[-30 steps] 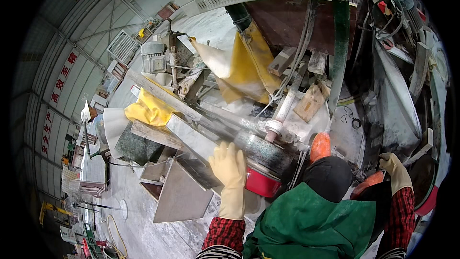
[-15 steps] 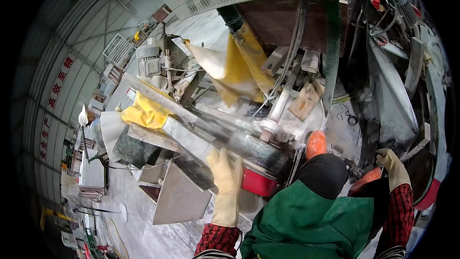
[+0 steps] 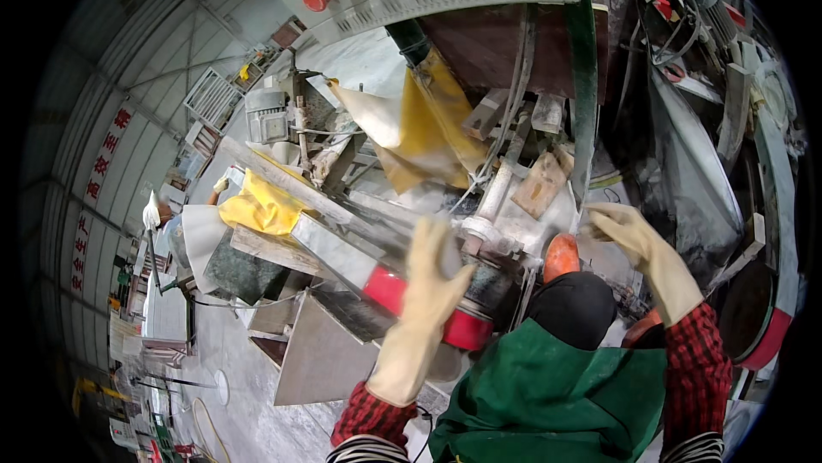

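Cream rubber gloves on both hands. Left hand [image 3: 428, 292] raised, fingers spread, gripping nothing, just above the red-rimmed drum [image 3: 428, 313] of the stone-working machine. Right hand [image 3: 638, 249] fingers loosely curled, empty, beside the orange knob [image 3: 562, 256] near the machine's dusty shaft [image 3: 497, 197]. Judged step: reaching in to adjust; next move likely needs a firm hold on drum w/ clearance from shaft. Containers: none seen. Yellow sheet [image 3: 261, 206] lies left, apart.

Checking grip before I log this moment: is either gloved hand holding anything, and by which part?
Nothing is held. The left hand is raised open, fingers spread, above the red-banded drum. The right hand is open too, in the air beside the grey machine frame.
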Available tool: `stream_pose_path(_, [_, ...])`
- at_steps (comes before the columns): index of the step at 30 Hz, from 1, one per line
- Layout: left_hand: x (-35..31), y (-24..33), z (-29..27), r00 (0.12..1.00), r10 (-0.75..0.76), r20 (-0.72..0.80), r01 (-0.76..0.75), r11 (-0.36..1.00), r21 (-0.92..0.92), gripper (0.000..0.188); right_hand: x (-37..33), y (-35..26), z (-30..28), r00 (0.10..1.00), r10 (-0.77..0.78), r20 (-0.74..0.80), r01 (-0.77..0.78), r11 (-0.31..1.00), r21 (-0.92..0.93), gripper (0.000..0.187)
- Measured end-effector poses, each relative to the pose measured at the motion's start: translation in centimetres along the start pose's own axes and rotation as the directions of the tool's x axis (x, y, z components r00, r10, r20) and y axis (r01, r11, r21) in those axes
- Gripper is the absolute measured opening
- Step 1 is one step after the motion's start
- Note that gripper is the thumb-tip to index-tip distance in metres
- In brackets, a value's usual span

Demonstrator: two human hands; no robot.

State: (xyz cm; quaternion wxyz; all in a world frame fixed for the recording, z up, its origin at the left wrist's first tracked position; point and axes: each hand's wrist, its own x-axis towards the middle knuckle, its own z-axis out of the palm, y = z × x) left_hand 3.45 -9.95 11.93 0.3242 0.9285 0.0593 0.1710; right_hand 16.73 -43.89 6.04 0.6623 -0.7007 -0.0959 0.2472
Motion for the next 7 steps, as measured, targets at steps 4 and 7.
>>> stream_pose_path(4, [4.8,3.8,4.2,0.896,0.444,0.028,-0.431,0.881,-0.197,0.088,3.5,-6.1,9.2,0.954,0.016,0.299,-0.07,0.983,0.17,0.06])
stream_pose_path(7, [5.6,6.2,7.3,0.902,0.413,0.122,-0.376,0.893,-0.247,0.082,6.5,-3.8,9.1,0.989,-0.122,0.078,0.109,0.981,0.159,0.062])
